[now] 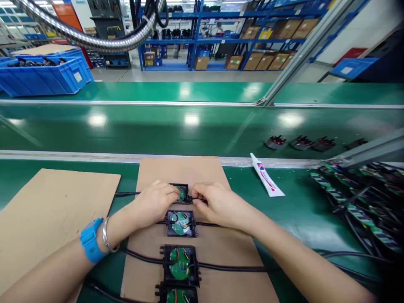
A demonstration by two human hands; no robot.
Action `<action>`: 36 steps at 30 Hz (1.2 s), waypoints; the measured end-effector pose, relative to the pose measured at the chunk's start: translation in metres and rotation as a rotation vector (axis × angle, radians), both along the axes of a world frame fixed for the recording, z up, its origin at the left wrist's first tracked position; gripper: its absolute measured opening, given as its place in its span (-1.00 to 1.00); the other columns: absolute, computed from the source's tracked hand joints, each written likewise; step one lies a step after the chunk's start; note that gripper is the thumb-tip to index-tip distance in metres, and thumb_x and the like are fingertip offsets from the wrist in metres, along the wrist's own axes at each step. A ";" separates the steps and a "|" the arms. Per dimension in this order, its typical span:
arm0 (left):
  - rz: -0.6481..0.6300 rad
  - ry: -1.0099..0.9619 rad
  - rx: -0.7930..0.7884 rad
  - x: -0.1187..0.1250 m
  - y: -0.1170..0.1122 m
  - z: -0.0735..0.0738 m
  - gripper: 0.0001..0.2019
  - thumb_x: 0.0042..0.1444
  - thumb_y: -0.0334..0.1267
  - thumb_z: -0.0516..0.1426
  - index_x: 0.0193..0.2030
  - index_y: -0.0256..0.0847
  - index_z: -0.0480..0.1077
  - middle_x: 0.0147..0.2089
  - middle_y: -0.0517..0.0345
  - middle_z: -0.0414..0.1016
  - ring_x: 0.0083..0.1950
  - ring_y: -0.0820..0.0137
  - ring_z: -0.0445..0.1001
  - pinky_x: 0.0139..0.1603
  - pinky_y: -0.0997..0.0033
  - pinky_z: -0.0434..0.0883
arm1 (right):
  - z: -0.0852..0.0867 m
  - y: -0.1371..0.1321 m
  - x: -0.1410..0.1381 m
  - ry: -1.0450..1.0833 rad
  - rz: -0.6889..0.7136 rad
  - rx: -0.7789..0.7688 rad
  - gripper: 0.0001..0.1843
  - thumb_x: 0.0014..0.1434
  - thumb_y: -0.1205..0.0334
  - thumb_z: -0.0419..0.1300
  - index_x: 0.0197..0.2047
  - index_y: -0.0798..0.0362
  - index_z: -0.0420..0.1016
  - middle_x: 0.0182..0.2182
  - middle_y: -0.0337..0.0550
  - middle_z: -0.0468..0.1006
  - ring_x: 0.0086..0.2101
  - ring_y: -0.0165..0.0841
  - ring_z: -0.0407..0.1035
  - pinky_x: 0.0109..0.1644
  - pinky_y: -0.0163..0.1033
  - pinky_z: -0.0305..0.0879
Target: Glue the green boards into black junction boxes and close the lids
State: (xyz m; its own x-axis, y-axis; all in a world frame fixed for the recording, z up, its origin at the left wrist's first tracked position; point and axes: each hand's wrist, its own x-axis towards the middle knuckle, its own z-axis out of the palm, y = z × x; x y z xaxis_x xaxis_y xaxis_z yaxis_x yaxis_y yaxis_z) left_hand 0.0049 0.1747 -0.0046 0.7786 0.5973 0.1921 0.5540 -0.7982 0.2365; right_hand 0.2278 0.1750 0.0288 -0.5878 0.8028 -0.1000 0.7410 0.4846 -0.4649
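Several black junction boxes with green circuit boards lie in a column on a cardboard sheet [202, 172]. My left hand [156, 202] and my right hand [214, 203] are both at the farthest box [181, 193]. The left fingers are curled and pinch its left side and board. My right fingertips pinch the black cable at its right edge. Closer to me lie a second box [181, 223], a third box [180, 264] and a fourth box [178, 295] cut off by the frame's bottom edge. Black cables [233, 267] run out from the boxes' sides. A blue wristband [91, 240] is on my left wrist.
A white tube [267, 177] lies right of the cardboard. A pile of green-striped parts with wires [362, 202] fills the right side. A second cardboard sheet [47, 219] lies at left. Behind runs a green conveyor belt [158, 126] carrying several black parts [299, 143]. A blue crate [41, 75] stands far left.
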 end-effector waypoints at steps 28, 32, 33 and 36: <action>0.143 0.095 -0.132 0.013 -0.010 0.008 -0.55 0.10 -0.46 0.02 0.16 -0.23 0.33 -0.09 0.01 0.43 -0.08 0.23 0.37 -0.07 0.21 0.29 | -0.037 -0.001 0.002 -0.085 0.014 0.366 -0.77 0.26 0.32 0.02 -0.21 0.10 0.51 -0.33 -0.08 0.46 -0.25 -0.28 0.28 -0.26 -0.23 0.13; 0.161 0.145 -0.096 0.014 -0.011 0.006 -0.45 0.08 -0.46 0.02 0.26 -0.22 0.22 -0.08 -0.01 0.43 -0.10 0.23 0.37 -0.09 0.23 0.30 | -0.050 0.000 0.006 -0.013 0.036 0.435 -0.73 0.28 0.31 0.01 -0.07 0.14 0.49 -0.29 -0.04 0.49 -0.21 -0.26 0.26 -0.09 -0.18 0.21; 0.145 0.178 -0.079 0.016 -0.011 0.006 -0.44 0.06 -0.46 0.03 0.26 -0.23 0.23 -0.10 -0.02 0.42 -0.12 0.23 0.36 -0.12 0.23 0.29 | -0.054 0.000 0.006 -0.006 0.046 0.443 -0.71 0.29 0.33 -0.02 -0.08 0.17 0.50 -0.28 -0.01 0.49 -0.22 -0.25 0.25 -0.08 -0.17 0.22; 0.101 0.279 -0.027 0.023 -0.011 0.009 -0.44 0.01 -0.43 0.04 0.23 -0.35 0.27 -0.13 -0.08 0.42 -0.13 0.19 0.36 -0.15 0.22 0.27 | -0.062 0.002 0.004 -0.006 0.093 0.444 -0.64 0.29 0.42 -0.11 -0.13 0.22 0.52 -0.28 0.05 0.50 -0.24 -0.24 0.24 -0.10 -0.15 0.22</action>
State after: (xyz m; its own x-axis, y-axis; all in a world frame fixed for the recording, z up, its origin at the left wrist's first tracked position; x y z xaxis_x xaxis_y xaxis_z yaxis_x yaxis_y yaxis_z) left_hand 0.0277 0.1637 0.0047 0.7355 0.6765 -0.0379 0.6769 -0.7312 0.0842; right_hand 0.2313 0.1767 -0.0329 -0.6598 0.7126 0.2385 0.6871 0.7006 -0.1926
